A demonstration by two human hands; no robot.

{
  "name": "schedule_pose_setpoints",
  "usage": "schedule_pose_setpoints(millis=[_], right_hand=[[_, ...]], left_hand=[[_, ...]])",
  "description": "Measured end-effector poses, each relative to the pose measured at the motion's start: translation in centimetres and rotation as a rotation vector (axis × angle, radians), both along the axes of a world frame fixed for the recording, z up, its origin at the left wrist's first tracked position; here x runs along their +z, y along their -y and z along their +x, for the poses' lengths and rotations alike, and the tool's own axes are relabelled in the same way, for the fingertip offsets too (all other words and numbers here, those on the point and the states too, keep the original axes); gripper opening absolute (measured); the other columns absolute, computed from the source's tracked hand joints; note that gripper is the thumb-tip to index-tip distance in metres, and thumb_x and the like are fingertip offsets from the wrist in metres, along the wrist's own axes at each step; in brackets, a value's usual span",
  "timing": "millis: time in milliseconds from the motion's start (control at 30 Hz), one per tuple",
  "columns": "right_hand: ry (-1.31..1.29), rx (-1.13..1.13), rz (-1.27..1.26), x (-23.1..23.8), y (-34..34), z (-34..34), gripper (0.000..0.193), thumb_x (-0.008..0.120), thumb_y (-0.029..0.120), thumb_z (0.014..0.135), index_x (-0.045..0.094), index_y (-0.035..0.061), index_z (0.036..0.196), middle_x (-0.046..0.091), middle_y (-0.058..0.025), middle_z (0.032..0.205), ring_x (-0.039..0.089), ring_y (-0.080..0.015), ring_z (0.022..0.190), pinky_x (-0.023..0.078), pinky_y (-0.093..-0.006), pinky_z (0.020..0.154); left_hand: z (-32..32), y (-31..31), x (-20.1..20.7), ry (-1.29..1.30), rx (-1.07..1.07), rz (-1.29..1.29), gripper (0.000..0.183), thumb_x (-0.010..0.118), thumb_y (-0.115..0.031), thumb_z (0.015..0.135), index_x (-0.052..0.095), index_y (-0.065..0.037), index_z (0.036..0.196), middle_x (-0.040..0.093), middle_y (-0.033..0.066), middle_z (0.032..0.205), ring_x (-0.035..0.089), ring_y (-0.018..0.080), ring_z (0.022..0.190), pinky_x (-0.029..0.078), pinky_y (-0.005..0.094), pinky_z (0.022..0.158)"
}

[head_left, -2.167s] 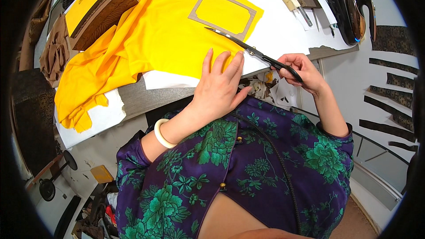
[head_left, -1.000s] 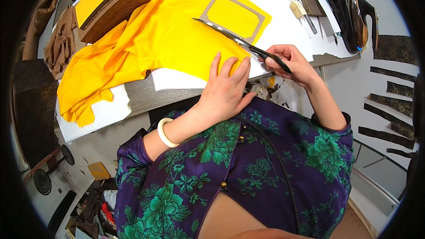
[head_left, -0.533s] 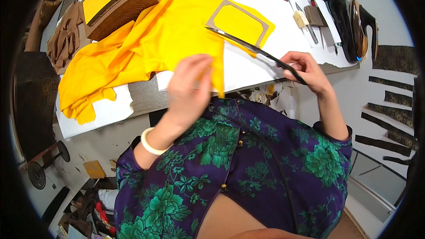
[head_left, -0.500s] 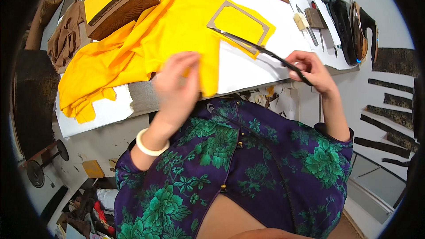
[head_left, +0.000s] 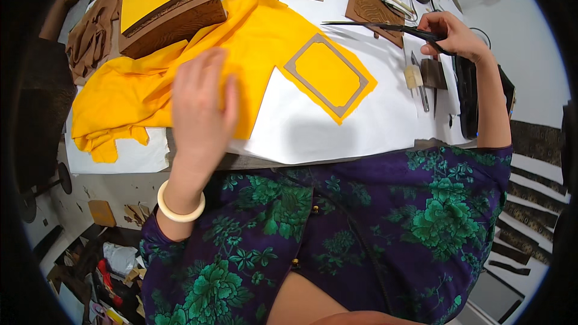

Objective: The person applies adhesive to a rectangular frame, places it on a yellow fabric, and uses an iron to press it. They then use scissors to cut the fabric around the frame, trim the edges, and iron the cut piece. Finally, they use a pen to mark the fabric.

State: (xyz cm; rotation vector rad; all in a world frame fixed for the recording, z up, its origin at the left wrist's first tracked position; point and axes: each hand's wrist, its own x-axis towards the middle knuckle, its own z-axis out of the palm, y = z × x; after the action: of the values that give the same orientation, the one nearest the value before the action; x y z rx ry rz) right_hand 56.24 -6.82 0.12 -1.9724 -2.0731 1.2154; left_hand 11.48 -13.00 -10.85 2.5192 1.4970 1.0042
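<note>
A large yellow cloth (head_left: 180,66) lies spread over the white table (head_left: 313,132). A grey cardboard frame (head_left: 326,74) rests on a cut yellow piece of it at the centre. My left hand (head_left: 201,108), fingers apart and blurred, hovers over the near edge of the cloth and holds nothing. My right hand (head_left: 453,35) is at the far right, shut on the handles of long dark scissors (head_left: 373,26) whose blades point left, clear of the cloth.
A brown box (head_left: 168,6) with a yellow top stands at the back left, brown fabric (head_left: 90,36) beside it. Brown card pieces (head_left: 370,9), small tools (head_left: 418,78) and a dark bag (head_left: 469,96) lie at the right. Clutter covers the floor at lower left.
The scissors have left the cloth and swung out to the right with my right hand. My left hand lifted off the fabric and moved left. The framed piece now lies cut apart.
</note>
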Motion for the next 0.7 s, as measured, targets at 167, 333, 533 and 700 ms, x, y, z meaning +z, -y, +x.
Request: schedule_pose_setpoints(millis=[167, 333, 533, 700], right_hand=[[0.076, 0.093, -0.087, 0.3, -3.5, -0.4, 0.039, 0.094, 0.026, 0.071, 0.063, 0.008, 0.085, 0.055, 0.0067, 0.069, 0.048, -0.0039, 0.064, 0.037, -0.0213, 0.058], [0.023, 0.201, -0.141, -0.7, -6.3, 1.2, 0.035, 0.093, 0.018, 0.069, 0.064, 0.0089, 0.087, 0.054, 0.0063, 0.072, 0.048, -0.0048, 0.067, 0.039, -0.0226, 0.059], [0.039, 0.277, -0.139, 0.2, -6.8, -0.4, 0.03, 0.087, 0.009, 0.071, 0.064, 0.0079, 0.09, 0.06, 0.004, 0.075, 0.055, -0.0058, 0.069, 0.043, -0.0212, 0.062], [0.133, 0.371, -0.193, 1.4, -6.2, -3.1, 0.027, 0.086, 0.008, 0.073, 0.065, 0.0053, 0.09, 0.062, 0.002, 0.074, 0.058, -0.0061, 0.067, 0.048, -0.0199, 0.065]], left_hand=[[2.9, -2.8, 0.4, 0.036, -0.359, -0.241, 0.025, 0.068, -0.004, 0.088, 0.065, 0.002, 0.112, 0.065, 0.017, 0.114, 0.063, 0.0366, 0.102, 0.051, 0.044, 0.09], [8.5, -11.3, -2.3, -0.008, -0.457, -0.295, 0.02, 0.067, -0.005, 0.091, 0.063, 0.0, 0.11, 0.063, 0.0157, 0.108, 0.065, 0.0355, 0.098, 0.052, 0.0421, 0.084], [8.3, -11.7, -2.8, -0.059, -0.511, -0.52, 0.014, 0.065, -0.003, 0.092, 0.059, 0.001, 0.104, 0.06, 0.0145, 0.101, 0.064, 0.0347, 0.093, 0.052, 0.0401, 0.082], [6.5, -11.3, -2.6, 0.1, -0.616, -0.595, 0.01, 0.064, -0.006, 0.091, 0.061, 0.001, 0.098, 0.066, 0.019, 0.097, 0.066, 0.0368, 0.091, 0.053, 0.0433, 0.081]])
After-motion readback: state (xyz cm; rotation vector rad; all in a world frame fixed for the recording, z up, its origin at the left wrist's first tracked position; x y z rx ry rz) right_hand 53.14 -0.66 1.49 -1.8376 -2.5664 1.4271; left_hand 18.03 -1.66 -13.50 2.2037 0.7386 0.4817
